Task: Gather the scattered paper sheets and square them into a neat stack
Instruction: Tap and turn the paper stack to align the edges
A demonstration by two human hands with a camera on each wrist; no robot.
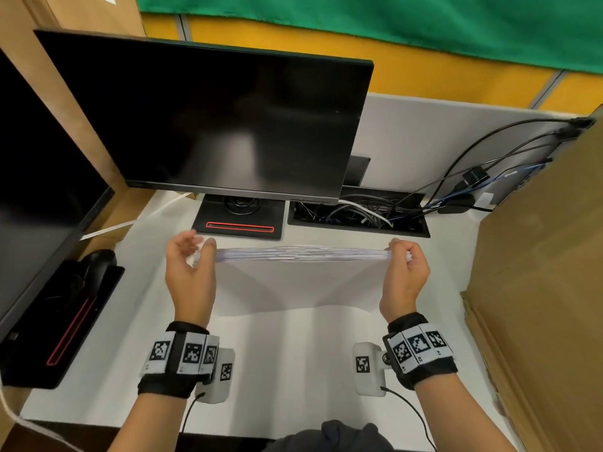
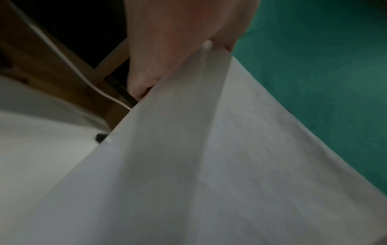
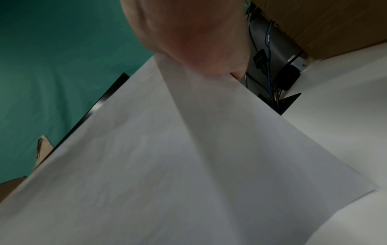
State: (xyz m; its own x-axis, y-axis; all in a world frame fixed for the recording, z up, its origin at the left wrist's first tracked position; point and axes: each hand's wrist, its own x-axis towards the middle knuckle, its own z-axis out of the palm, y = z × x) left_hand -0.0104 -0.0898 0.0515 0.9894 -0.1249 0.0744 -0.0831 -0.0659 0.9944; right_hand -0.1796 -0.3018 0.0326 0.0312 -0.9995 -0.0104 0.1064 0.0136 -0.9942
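A stack of white paper sheets (image 1: 300, 275) stands upright on its lower edge on the white desk (image 1: 293, 370), in front of the monitor base. The top edges of the sheets are uneven. My left hand (image 1: 195, 256) pinches the stack's upper left corner between thumb and fingers. My right hand (image 1: 403, 256) pinches the upper right corner the same way. In the left wrist view the paper (image 2: 209, 157) fills the frame below my palm (image 2: 173, 41). The right wrist view shows the paper (image 3: 178, 157) under my right palm (image 3: 188, 33).
A black monitor (image 1: 212, 125) with a red-lined base (image 1: 239, 226) stands just behind the stack. A second monitor (image 1: 39, 190) and a mouse (image 1: 98, 262) are at the left. A cable tray (image 1: 359, 216) lies at the back right. A cardboard box (image 1: 538, 288) walls the right side.
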